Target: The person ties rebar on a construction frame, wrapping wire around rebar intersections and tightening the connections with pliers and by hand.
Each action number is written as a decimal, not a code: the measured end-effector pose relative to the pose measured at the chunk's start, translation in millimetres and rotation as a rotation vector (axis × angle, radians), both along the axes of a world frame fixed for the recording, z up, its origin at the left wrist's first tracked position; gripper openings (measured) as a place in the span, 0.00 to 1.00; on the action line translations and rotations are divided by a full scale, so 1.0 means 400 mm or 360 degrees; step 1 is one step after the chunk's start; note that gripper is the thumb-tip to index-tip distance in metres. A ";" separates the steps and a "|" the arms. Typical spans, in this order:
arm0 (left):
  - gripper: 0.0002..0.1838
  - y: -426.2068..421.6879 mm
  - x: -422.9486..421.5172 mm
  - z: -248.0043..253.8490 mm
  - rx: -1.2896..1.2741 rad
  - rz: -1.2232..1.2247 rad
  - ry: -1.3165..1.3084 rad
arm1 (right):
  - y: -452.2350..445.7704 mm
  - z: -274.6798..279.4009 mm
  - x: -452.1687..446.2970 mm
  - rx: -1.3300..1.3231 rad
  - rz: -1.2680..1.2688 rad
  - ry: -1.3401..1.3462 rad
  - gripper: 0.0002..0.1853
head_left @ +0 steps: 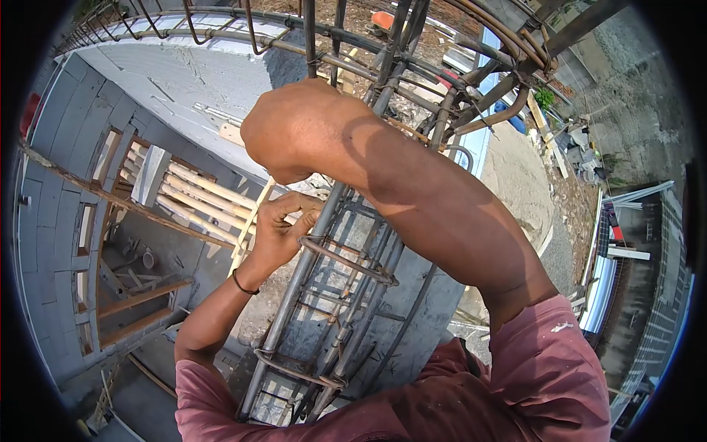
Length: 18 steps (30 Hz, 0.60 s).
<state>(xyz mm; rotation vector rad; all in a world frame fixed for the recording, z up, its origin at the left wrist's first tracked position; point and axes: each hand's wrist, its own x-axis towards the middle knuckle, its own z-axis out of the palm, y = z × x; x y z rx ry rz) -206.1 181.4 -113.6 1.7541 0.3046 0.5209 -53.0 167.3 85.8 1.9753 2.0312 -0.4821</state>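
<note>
Below me runs a long rebar cage (291, 313), its steel bars bound by bent stirrups (350, 261). My left hand (280, 230) is at the cage's left bar, thumb and fingers curled together in a pinch against the steel. Whatever is between those fingertips is too small to make out. Bent at the wrist, my right hand (291, 129) is closed above the left one, beside the upper part of the cage. Its fingers face away from me, so what they grip is hidden. The right forearm crosses over the cage and covers part of it.
Upright bars (309, 37) and a tangle of bent rebar (508, 70) rise ahead. A curved row of rebar tops the grey wall (162, 81). Down on the left are block walls (48, 250) and wooden poles (199, 191). A sand heap (519, 173) lies below right.
</note>
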 end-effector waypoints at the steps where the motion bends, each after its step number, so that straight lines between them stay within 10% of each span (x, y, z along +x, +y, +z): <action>1: 0.04 0.004 -0.002 0.004 0.0065 -0.0058 -0.0013 | 0.002 0.003 -0.001 0.0001 0.0000 0.0001 0.10; 18: 0.21 -0.005 0.058 0.095 -0.0096 -0.0066 0.0416 | 0.006 -0.008 -0.021 -0.0516 0.0341 0.0316 0.14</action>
